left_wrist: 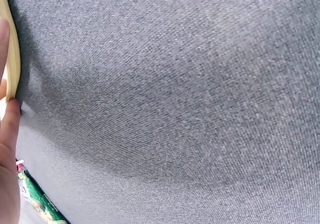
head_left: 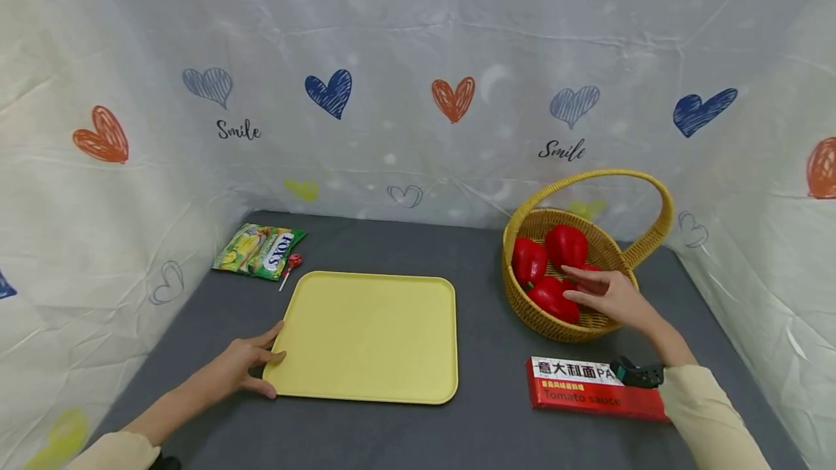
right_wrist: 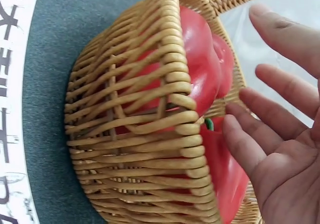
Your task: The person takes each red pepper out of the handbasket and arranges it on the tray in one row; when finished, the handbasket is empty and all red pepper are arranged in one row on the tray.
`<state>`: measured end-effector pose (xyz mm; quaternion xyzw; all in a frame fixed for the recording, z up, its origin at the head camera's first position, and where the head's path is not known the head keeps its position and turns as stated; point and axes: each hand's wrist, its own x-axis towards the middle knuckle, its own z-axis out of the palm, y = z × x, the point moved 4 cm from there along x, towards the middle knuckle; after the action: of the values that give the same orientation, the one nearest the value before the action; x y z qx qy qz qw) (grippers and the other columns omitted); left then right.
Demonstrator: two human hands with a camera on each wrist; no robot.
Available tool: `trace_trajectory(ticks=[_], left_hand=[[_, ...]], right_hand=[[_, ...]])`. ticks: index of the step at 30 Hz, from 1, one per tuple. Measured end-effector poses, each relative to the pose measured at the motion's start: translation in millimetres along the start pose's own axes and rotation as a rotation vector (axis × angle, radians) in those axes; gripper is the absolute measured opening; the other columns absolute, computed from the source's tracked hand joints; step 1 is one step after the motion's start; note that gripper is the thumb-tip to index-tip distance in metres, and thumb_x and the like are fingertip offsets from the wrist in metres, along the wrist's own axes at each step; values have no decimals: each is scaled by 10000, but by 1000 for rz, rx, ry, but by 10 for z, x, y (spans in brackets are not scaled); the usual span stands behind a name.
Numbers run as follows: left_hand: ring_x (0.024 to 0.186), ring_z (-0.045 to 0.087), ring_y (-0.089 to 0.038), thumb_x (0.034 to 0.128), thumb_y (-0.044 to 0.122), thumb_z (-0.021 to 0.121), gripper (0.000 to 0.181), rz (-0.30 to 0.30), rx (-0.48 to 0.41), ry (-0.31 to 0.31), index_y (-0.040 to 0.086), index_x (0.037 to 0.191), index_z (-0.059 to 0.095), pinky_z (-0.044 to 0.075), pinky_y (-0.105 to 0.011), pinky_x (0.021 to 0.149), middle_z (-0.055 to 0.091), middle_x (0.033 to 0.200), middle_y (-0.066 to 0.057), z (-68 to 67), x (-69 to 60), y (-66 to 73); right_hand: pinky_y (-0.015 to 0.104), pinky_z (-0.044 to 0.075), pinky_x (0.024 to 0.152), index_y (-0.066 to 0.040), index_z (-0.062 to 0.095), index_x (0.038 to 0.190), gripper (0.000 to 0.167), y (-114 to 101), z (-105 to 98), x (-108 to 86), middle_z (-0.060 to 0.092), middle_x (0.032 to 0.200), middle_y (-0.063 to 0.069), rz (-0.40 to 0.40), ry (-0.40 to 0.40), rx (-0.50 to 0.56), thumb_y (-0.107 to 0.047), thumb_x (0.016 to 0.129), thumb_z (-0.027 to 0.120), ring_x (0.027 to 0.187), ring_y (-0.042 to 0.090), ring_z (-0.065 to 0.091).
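Note:
My left hand [head_left: 244, 367] touches the left edge of a pale yellow rectangular tray [head_left: 366, 339], its fingers spread along the rim. In the left wrist view, fingertips [left_wrist: 11, 121] meet the tray's rim [left_wrist: 14, 59]. My right hand [head_left: 607, 297] hovers over the near right side of a woven yellow basket [head_left: 542, 314] with a tall handle. Several red bell peppers [head_left: 566, 245] lie inside it. In the right wrist view the fingers are spread and hold nothing, close to a red bell pepper [right_wrist: 225, 174] with a green stem; part of the peppers is hidden behind the wicker.
A red and white tomato sauce pasta box [head_left: 588, 390] lies in front of the basket, partly under the right forearm. Behind the tray, at the left, lie a green and yellow FOX'S candy bag [head_left: 261, 249] and a red-headed lollipop [head_left: 294, 261]. White printed cloth [head_left: 405, 35] surrounds the dark grey table.

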<state>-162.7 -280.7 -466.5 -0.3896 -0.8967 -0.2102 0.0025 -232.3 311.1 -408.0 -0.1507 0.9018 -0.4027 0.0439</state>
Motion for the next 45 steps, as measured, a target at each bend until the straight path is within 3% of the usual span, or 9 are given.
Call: trace_trajectory(ticks=[7,13,16,20,27,33,38,45], left_hand=[[1031,557,-483,644,463,780,678,-69,-60,-32,-87,1034,707,501,-174,753,441,1271,-433,11,6,-15],[1028,568,-462,616,468,786,704,-116,-75,-46,-95,1031,703,490,-146,732,442,1276,-423,20,26,-33],[1014,587,-444,601,456,797,687,-131,-72,-56,-84,1016,712,514,-197,715,448,1272,-420,28,33,-36],[963,628,-397,587,457,802,628,-149,-70,-80,-50,952,733,533,-262,685,461,1256,-421,35,35,-27],[954,639,-377,585,464,803,606,-182,-70,-91,-36,921,737,536,-271,682,470,1253,-412,21,35,-9],[983,616,-417,573,437,809,591,-193,-91,-73,-33,923,734,541,-275,687,453,1265,-414,-5,66,-19],[991,596,-456,557,408,822,561,-183,-94,-44,-30,897,732,542,-271,673,453,1253,-425,-8,58,-22],[1005,586,-462,573,396,823,596,-197,-121,-57,-71,929,725,541,-250,672,434,1265,-431,15,52,-23]], right_hand=[[238,502,775,15,550,1327,566,11,-31,112,623,1223,196,52,-92,-78,-303,883,696,1127,347,575],[302,499,780,7,594,1287,587,-4,-20,231,684,1141,134,107,-171,-141,-386,864,698,968,229,640],[294,481,724,9,611,1265,588,-24,-2,276,733,963,68,108,-199,-169,-398,852,705,842,162,605],[312,433,690,9,625,1248,607,-59,32,330,672,690,43,105,-234,-212,-420,829,719,737,168,542],[412,504,804,39,622,1232,700,-102,92,451,724,902,11,91,-279,-323,-491,789,732,898,197,614],[354,501,741,72,624,1194,698,-133,117,505,710,879,0,95,-285,-353,-463,766,759,828,166,580],[332,502,728,31,661,1144,623,-96,94,504,701,1005,68,58,-240,-302,-436,751,786,862,183,578],[384,527,809,25,640,1188,553,-16,62,394,677,1100,151,46,-206,-143,-320,784,792,978,298,629]])
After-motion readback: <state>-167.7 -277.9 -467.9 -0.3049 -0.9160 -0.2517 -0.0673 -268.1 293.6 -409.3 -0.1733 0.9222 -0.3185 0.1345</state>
